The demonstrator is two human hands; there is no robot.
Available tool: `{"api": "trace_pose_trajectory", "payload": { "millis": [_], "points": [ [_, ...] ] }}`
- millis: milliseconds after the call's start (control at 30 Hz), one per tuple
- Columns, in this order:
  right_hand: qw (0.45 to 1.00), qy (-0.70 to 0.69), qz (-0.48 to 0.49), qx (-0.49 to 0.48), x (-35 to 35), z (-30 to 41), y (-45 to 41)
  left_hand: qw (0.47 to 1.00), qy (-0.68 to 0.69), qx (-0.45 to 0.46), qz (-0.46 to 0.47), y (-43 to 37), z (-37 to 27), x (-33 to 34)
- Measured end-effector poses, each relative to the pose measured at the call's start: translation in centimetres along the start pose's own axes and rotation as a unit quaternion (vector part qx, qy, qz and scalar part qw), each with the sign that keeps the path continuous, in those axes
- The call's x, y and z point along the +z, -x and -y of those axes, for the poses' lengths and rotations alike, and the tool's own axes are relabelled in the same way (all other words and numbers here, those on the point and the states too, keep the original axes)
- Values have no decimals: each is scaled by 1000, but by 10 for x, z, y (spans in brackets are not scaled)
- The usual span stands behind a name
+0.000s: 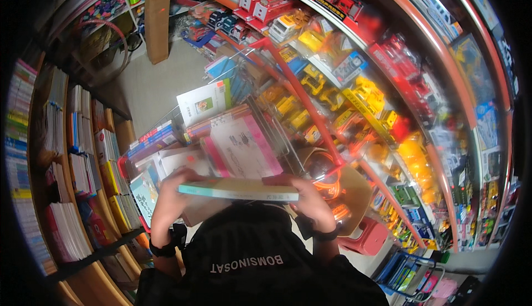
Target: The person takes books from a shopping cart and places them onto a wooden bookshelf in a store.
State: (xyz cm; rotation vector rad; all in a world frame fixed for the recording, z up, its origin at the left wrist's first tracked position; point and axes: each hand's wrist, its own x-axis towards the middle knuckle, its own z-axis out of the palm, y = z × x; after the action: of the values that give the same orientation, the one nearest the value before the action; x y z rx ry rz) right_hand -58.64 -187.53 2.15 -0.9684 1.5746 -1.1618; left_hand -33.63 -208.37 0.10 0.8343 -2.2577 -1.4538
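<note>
A thick book [239, 193] with a pale spine, teal at one end, is held level in front of my chest. My left hand [173, 200] grips its left end and my right hand [312, 200] its right end. Just beyond it, a wire shopping cart [291, 150] holds stacked books. A pink-and-white book [245, 148] lies on top in the cart, partly hidden by the held book. A white book with a green edge [203, 102] leans behind it. To the left are a row of purple-spined books [153, 139] and an illustrated light-blue book [144, 191].
Wooden bookshelves [89, 218] run along the left. Racks of packaged toy vehicles [368, 96] curve along the right. A cardboard box [353, 193] and a red plastic stool [365, 237] stand to my right. A tall carton [157, 25] stands ahead on the floor.
</note>
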Motion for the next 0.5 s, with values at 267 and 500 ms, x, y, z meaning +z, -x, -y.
{"api": "trace_pose_trajectory", "payload": {
  "millis": [267, 500],
  "points": [
    [982, -42, 24, -185, -14, 33, 45, 997, 5, 59, -43, 61, -61, 4],
    [977, -6, 14, -212, -29, 26, 104, 998, 11, 38, -41, 103, -90, 43]
  ]
}}
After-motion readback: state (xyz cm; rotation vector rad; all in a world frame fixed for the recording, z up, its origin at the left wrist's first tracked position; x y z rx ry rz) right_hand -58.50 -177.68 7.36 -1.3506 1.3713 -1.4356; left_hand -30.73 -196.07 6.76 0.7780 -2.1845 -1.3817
